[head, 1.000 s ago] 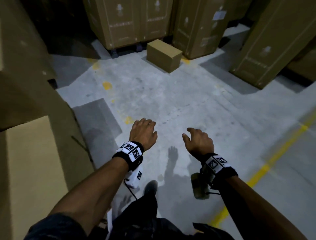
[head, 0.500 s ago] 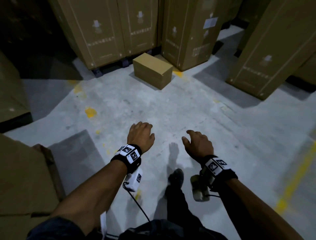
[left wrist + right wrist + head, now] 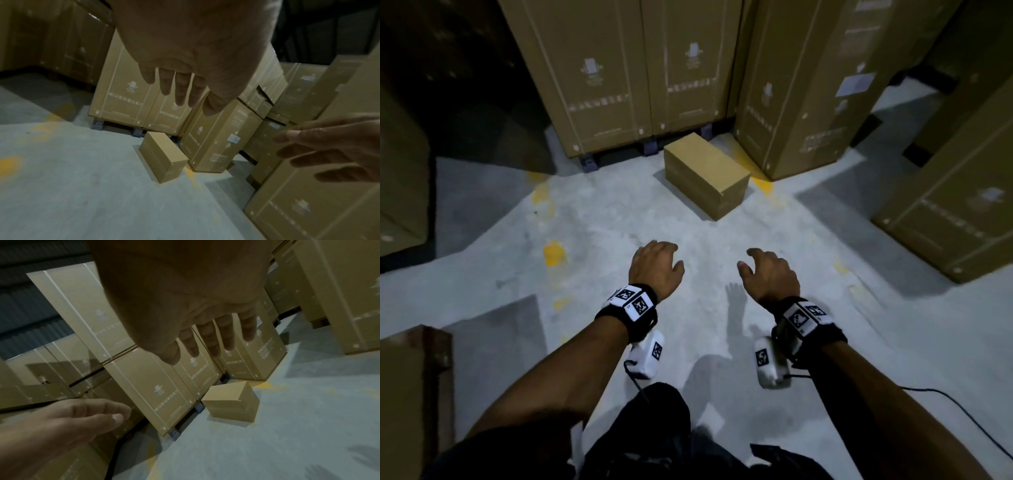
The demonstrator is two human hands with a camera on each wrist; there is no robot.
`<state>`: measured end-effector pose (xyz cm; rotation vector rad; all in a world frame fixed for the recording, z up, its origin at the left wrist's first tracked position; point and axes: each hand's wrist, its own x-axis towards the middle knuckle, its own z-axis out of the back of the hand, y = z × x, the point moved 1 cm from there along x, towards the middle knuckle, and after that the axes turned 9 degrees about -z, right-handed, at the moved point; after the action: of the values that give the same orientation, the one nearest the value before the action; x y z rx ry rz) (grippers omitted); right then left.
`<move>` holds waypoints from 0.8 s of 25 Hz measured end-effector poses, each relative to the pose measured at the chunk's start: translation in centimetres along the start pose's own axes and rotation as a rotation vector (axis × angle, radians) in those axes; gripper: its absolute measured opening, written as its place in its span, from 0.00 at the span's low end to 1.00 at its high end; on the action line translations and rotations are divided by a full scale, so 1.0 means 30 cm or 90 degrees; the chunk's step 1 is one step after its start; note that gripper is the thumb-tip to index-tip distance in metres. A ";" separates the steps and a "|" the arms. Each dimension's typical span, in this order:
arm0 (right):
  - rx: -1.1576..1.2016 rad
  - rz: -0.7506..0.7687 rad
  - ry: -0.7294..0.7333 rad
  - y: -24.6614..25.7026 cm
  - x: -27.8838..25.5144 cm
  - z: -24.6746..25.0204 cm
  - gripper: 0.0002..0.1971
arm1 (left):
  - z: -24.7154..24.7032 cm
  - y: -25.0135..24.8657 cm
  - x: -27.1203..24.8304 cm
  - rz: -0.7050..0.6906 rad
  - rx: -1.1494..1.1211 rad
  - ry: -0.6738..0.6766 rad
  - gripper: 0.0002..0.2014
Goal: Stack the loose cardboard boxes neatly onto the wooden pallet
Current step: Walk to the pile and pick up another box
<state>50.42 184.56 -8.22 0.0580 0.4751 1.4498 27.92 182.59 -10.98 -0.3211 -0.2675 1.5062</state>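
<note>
So both hands are out in front with nothing in them: left hand (image 3: 655, 270) and right hand (image 3: 770, 274) hang over the concrete floor (image 3: 619, 222) with fingers loose and a bit spread, palms down. The loose cardboard box (image 3: 705, 174) sits on the floor at the far side, well apart from either hand, tucked into the corner where the tall cartons on the far left (image 3: 626, 75) meet the tall cartons on the far right (image 3: 801, 85).

That corner is where I'd expect trouble. The box's far end is right up against those stacks, so there may not be room to get fingers round the back of it. A grab from the near end only would probably tip it or let it slide out. It also lies at an angle to the person, so a straight two-handed reach would land on corners rather than flat faces.

At the near left there's a wooden edge (image 3: 431, 377) with cardboard beside it, maybe the pallet, but it's dark and cut off, so I can't say for sure. If it is, carrying the box there means a turn, and the dangling wrist cables (image 3: 945, 404) could snag.
</note>
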 end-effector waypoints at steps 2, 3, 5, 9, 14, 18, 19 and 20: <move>-0.004 0.012 0.002 0.029 0.215 0.029 0.25 | -0.023 0.026 0.204 0.037 -0.037 0.005 0.22; -0.010 0.020 -0.003 0.039 0.306 0.035 0.25 | -0.036 0.041 0.290 0.049 -0.049 0.002 0.22; -0.021 0.039 -0.013 0.072 0.532 0.049 0.24 | -0.062 0.089 0.511 0.064 -0.068 -0.005 0.22; -0.069 0.031 0.020 0.200 1.049 0.104 0.25 | -0.082 0.215 1.001 0.108 -0.114 0.004 0.22; -0.079 0.043 0.035 0.379 1.563 0.247 0.25 | 0.041 0.310 1.517 0.141 -0.120 0.009 0.22; -0.074 0.064 0.043 0.475 1.962 0.295 0.25 | 0.071 0.380 1.864 0.186 -0.139 0.002 0.23; -0.076 0.079 0.052 0.494 2.084 0.286 0.25 | 0.052 0.404 1.953 0.213 -0.153 0.004 0.23; -0.078 0.092 0.063 0.507 2.214 0.270 0.25 | 0.020 0.429 2.038 0.251 -0.175 0.009 0.23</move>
<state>41.97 252.39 -14.38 -0.0793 0.4701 1.6260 18.78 244.13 -16.72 -0.6315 -0.4187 1.8558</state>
